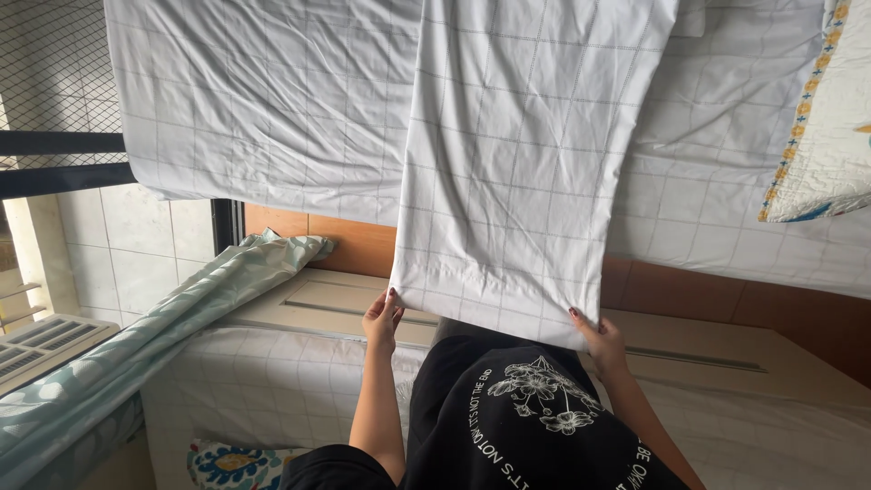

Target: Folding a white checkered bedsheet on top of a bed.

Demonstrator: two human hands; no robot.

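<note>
A white cloth (517, 172) with a thin grey grid pattern, folded into a long panel, stretches away from me over a larger white grid-patterned sheet (263, 100). My left hand (382, 319) pinches the near left corner of the cloth. At the near right corner, my right hand (601, 339) grips the hem between thumb and fingers. The near edge is held taut between both hands, just above my black printed shirt (517, 417).
A quilt (830, 118) with a yellow and blue border lies at the top right. A pale green patterned curtain (172, 318) hangs at the left beside a white grille (41, 343). A wooden panel (349, 240) and a beige surface (308, 304) sit beneath the sheet.
</note>
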